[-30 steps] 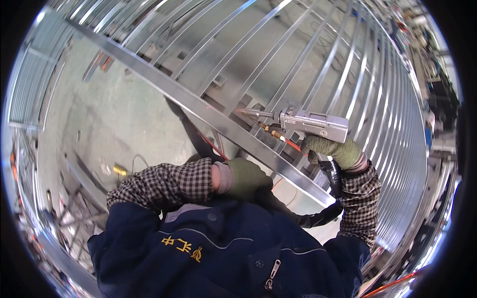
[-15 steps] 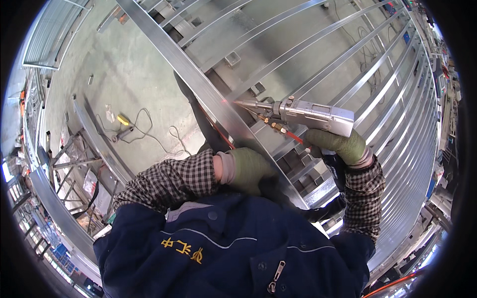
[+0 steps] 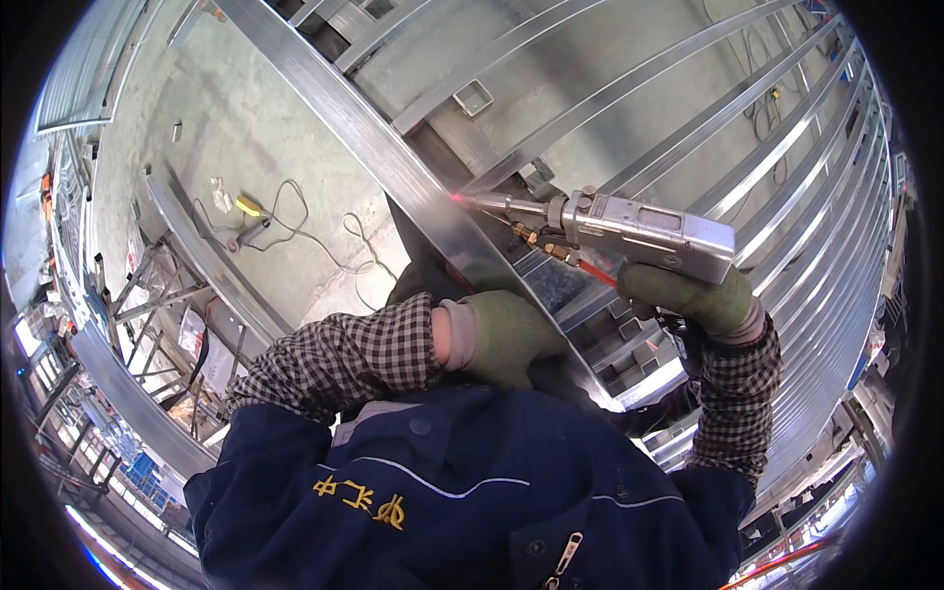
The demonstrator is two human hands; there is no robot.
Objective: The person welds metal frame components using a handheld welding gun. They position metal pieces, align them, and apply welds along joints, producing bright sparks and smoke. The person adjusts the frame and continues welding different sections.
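Barred metal frame with edge beam lies below the silver gun clasped in your gloved right hand; your left hand, grip not discernible, is near that beam, where a red light spot shows at the nozzle tip.

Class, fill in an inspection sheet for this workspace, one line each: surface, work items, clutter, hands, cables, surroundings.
Surface: long metal bar running diagonally, parallel metal slats on its right; pale floor below.
Work items: silver torch, its tip by a glowing red spot at the bar's edge; contact unclear.
Clutter: small yellow object on the floor.
Hands: both gloved in green; right hand grips the torch; left hand is at the bar's near end, fingers unclear.
Cables: red hose at the torch; grey cable looped loosely on the floor.
Surroundings: metal framework at left.
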